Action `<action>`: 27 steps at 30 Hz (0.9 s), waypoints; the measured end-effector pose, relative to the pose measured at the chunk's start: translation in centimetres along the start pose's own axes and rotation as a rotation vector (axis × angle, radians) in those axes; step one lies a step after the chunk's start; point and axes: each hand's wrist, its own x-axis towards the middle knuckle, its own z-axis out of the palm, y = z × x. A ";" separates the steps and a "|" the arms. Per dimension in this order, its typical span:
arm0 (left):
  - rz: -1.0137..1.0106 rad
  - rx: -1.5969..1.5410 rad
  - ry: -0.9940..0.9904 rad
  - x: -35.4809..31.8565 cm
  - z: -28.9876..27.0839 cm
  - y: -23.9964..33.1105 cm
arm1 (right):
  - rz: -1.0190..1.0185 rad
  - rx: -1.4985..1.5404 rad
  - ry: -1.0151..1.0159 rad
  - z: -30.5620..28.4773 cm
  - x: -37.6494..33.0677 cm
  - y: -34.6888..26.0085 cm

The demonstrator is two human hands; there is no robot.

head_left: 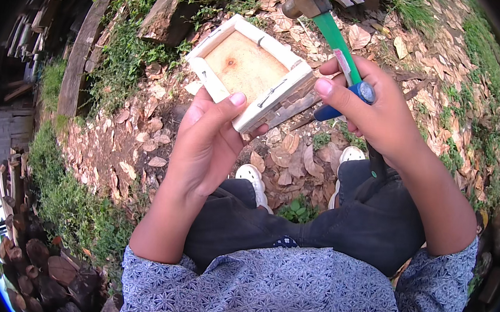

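Observation:
My left hand grips a small shallow wooden box, its thumb over the near rim. Pale strips edge a light brown panel with a dark knot, and bent metal pieces sit on several strips. My right hand, just right of the box, is closed round a claw hammer with a green shaft and dark grip. Its metal head points up and away from me. The same hand holds a blue-handled tool whose thin metal shaft points down and left. Fingers partly hide it, so its exact kind is unclear.
Dry leaves cover the ground around my white shoes. Weathered timber beams lie at the far left, among green weeds. Cut logs are piled at the lower left. Grass grows on the right.

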 end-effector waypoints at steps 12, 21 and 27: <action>-0.061 0.622 0.252 15.7 -9.1 -7.7 | 0.038 -0.029 0.075 -1.8 1.5 -1.4; -0.190 -0.139 0.707 17.9 -20.8 -29.4 | 0.228 -0.100 0.158 -3.3 1.5 -3.0; -0.123 -0.326 0.806 16.9 -24.0 -34.9 | 0.252 -0.116 0.046 -4.1 2.4 -2.1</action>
